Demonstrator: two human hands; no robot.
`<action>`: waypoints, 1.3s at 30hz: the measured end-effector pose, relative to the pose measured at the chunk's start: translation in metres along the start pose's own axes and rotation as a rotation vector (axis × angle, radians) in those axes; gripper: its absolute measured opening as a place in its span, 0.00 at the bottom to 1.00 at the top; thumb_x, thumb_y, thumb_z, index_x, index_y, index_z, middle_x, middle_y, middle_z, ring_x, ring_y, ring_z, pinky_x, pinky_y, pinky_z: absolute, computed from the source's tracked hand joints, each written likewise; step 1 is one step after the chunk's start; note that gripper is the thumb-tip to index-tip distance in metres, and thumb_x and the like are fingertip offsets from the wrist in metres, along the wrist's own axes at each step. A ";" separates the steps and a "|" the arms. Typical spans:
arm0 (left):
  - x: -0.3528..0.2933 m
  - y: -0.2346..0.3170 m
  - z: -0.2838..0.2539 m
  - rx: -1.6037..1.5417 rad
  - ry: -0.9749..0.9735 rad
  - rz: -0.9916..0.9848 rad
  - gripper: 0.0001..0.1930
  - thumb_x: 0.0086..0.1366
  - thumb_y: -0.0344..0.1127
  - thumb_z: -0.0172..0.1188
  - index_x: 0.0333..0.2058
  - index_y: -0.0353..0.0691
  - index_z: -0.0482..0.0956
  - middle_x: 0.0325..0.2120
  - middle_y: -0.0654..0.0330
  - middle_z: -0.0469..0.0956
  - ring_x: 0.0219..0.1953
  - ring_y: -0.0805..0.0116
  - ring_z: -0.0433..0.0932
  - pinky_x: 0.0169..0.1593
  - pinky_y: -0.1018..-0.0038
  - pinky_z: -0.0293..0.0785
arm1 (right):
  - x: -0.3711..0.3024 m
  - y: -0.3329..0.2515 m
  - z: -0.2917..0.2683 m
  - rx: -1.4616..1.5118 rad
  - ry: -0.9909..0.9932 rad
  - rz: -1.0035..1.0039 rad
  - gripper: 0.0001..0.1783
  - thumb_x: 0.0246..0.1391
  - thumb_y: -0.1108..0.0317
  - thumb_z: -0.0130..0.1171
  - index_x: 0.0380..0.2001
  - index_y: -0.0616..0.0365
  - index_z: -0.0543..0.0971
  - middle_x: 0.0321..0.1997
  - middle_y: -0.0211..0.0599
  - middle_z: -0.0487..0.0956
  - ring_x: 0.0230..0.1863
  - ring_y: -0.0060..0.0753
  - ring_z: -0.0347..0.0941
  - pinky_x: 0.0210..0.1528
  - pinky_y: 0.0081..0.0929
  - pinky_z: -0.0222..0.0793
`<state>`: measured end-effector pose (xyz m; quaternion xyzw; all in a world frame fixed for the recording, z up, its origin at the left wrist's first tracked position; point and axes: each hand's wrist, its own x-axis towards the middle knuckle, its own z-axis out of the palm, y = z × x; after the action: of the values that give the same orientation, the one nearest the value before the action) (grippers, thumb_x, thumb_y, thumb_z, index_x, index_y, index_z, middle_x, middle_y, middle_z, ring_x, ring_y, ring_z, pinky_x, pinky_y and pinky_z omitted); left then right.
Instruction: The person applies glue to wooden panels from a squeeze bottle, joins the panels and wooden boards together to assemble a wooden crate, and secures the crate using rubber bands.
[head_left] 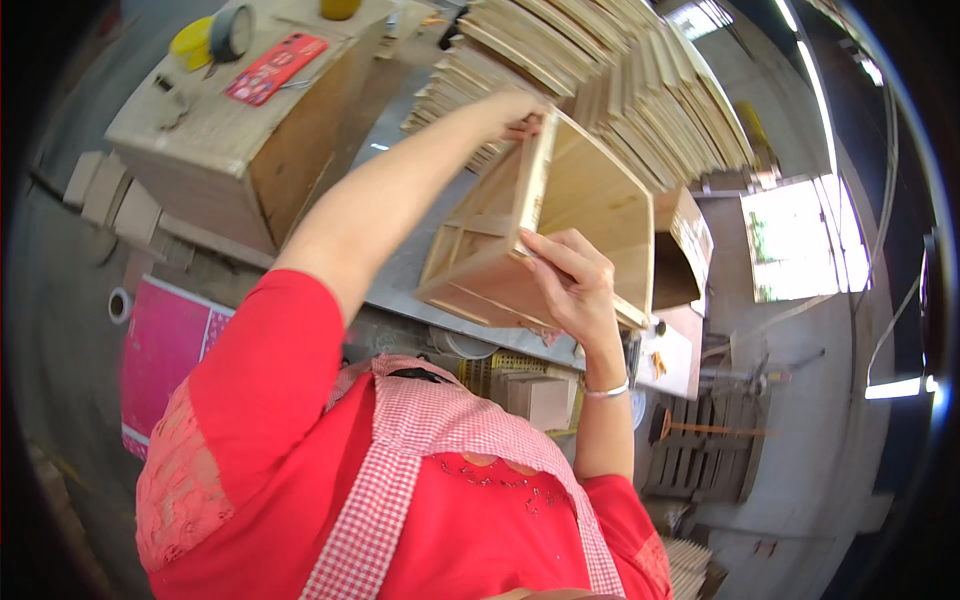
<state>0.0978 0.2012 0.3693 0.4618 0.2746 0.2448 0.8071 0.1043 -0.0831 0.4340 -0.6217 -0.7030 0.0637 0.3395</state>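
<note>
A pale wooden box frame (pixel 600 190), open on one side, stands tilted on the grey metal worktop (pixel 395 220). My left hand (pixel 515 112) is closed on the far end of its front edge strip, its fingers partly hidden behind the wood. At the near end of the same strip, my right hand (pixel 572 278) pinches the corner between thumb and fingers. A thin rail and a crosspiece show on the box's left face.
Stacks of wooden panels (pixel 660 105) stand behind the box. To the left, a wooden cabinet (pixel 190 130) bears a red phone (pixel 277 68), a grey tape roll (pixel 231 33) and a yellow tape roll (pixel 190 44). Another wooden box (pixel 685 245) sits at right. Cardboard-coloured blocks (pixel 538 400) lie below the worktop.
</note>
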 end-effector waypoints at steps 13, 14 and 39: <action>0.022 -0.022 0.017 0.460 0.391 0.327 0.14 0.57 0.42 0.65 0.31 0.33 0.83 0.26 0.62 0.79 0.29 0.71 0.76 0.33 0.68 0.70 | 0.029 0.193 -0.107 -0.556 0.157 0.377 0.24 0.60 0.55 0.53 0.57 0.54 0.76 0.52 0.54 0.78 0.55 0.57 0.73 0.56 0.45 0.68; 0.026 -0.023 0.014 0.567 0.428 0.411 0.16 0.56 0.44 0.62 0.31 0.35 0.83 0.29 0.57 0.80 0.33 0.63 0.77 0.37 0.65 0.71 | 0.028 0.202 -0.107 -0.547 0.114 0.452 0.24 0.60 0.55 0.52 0.56 0.52 0.76 0.49 0.56 0.79 0.52 0.57 0.74 0.54 0.46 0.69; -0.174 -0.042 0.176 1.467 -0.389 1.034 0.35 0.60 0.52 0.64 0.63 0.46 0.67 0.67 0.54 0.59 0.71 0.49 0.52 0.69 0.51 0.50 | -0.150 0.127 -0.085 0.547 0.411 0.467 0.20 0.64 0.66 0.49 0.52 0.67 0.77 0.45 0.35 0.78 0.44 0.23 0.73 0.48 0.23 0.68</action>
<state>0.0951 -0.0380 0.4450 0.9567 -0.0205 0.2576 0.1338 0.2561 -0.2213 0.3738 -0.6513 -0.4178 0.1980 0.6017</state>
